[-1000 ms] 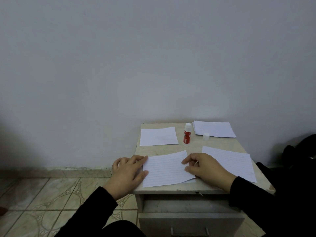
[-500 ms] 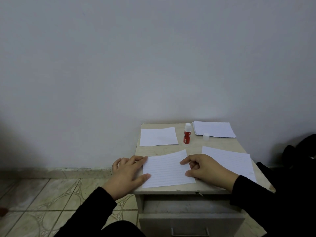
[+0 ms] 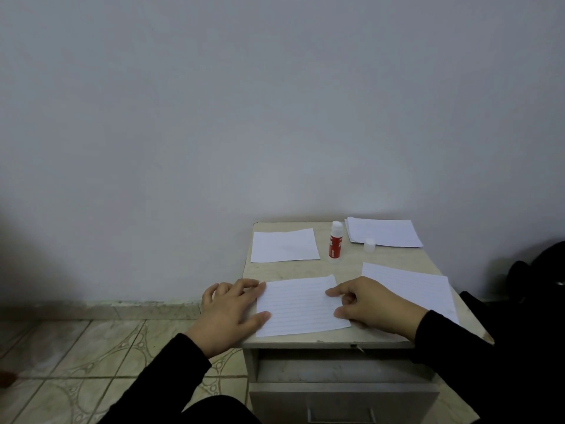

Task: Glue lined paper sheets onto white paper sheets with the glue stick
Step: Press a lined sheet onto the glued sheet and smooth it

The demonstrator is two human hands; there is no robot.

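A lined paper sheet lies flat at the front of the small table. My left hand rests at its left edge, with the thumb and a fingertip touching the paper. On the sheet's right edge sits my right hand, index finger stretched onto the paper and the other fingers loosely curled. The red glue stick stands uncapped behind the sheet, its white cap beside it. A white sheet lies at the back left, a stack of sheets at the back right, and a lined sheet to the right.
The table stands against a plain wall, with a drawer front below its top. Tiled floor spreads to the left. A dark object sits at the right edge of view.
My right hand has shifted slightly right and back along the sheet's right edge. The sheet has settled flatter and squarer, and my left hand has barely moved.
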